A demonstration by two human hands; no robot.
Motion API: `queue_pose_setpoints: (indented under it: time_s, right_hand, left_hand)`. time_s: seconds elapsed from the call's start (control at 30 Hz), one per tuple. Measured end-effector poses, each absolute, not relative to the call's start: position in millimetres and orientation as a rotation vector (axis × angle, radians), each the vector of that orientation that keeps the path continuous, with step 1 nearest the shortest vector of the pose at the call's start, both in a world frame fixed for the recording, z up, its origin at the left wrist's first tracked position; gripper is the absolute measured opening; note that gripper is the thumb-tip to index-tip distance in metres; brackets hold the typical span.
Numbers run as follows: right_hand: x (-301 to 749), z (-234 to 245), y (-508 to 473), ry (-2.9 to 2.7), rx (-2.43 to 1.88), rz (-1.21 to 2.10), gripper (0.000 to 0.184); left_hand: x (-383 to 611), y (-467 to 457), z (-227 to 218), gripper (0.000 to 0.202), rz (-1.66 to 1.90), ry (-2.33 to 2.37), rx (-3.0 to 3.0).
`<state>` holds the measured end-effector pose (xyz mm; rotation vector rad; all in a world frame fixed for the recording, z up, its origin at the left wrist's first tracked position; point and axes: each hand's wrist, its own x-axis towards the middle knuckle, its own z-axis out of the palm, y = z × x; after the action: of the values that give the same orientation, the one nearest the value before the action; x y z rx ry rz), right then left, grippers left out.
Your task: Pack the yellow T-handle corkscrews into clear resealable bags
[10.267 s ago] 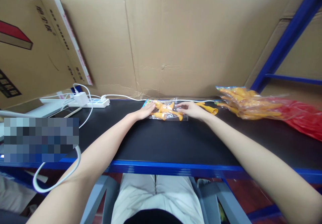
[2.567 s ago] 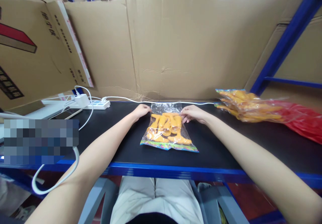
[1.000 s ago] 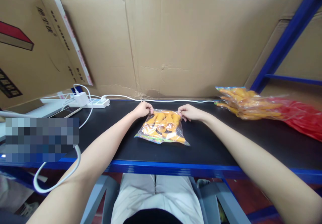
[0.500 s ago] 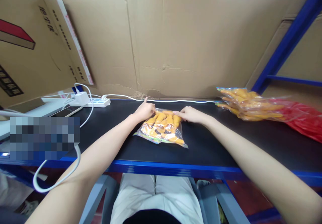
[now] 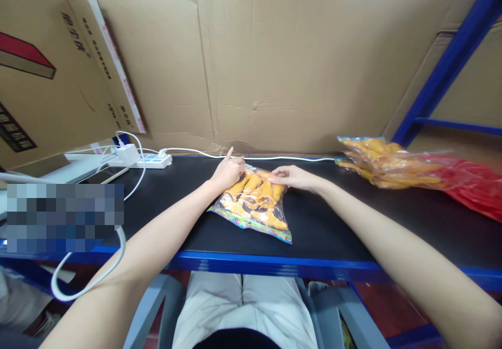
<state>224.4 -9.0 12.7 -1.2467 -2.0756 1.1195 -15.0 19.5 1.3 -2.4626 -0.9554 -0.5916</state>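
A clear plastic bag of orange toy pieces lies on the black shelf top, its coloured bottom strip towards me. My left hand pinches the bag's far left corner, with the index finger sticking up. At the far top edge, near the middle, my right hand pinches the bag with its fingers pressed together. Both forearms reach in from the near edge.
More bags of orange pieces lie at the right beside a red plastic bag. A white power strip with cables sits at the back left. Cardboard sheets wall the back. A blue upright stands on the right.
The bag, earlier lying flat at the back under my hands, is now turned lengthwise towards me. In the last second my right hand slid left along its top edge.
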Motion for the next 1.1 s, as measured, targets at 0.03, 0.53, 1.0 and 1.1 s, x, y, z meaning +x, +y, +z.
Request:
queue_pose_setpoints:
  time_s: [0.03, 0.53, 1.0, 1.1]
  right_hand:
    - [224.8, 13.5, -9.3, -2.064, -1.244, 1.134, 0.050]
    - [223.1, 19.0, -19.9, -2.013, -1.266, 1.219, 0.052]
    - [218.5, 18.9, -17.6, -1.587, -1.102, 1.624, 0.034]
    - [223.2, 19.2, -12.1, -1.465, -1.077, 1.605, 0.032]
  left_hand:
    - [-14.1, 18.7, 1.7, 0.028, -0.600, -0.956, -2.454]
    - [-2.8, 11.5, -0.2, 0.029, -0.771, -0.981, -2.404]
    - [-12.3, 17.1, 4.5, 0.030, -0.766, -0.973, -2.469]
    - [-27.2, 28.6, -2.3, 0.029, -0.683, -1.141, -2.460]
